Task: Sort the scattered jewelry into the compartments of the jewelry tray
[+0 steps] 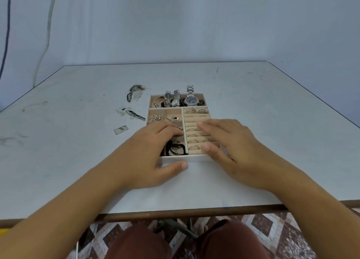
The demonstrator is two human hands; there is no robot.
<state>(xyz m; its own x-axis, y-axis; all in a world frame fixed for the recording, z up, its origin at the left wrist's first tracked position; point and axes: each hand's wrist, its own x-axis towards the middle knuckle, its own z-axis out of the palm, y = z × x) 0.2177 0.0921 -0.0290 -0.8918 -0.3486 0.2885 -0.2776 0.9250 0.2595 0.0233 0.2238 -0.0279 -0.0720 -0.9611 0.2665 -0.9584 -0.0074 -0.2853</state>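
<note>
Lying lengthwise away, jewelry tray (pixel 176 159) under both hands.

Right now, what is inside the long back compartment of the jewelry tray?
The back compartment holds three watches: a large dark-faced one, a rectangular one and a smaller round one, plus a bangle. Whatever lies beneath them is covered.

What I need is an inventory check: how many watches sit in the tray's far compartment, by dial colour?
Dark-dial watches: 2
Light-dial watch: 1
Total: 3
</note>
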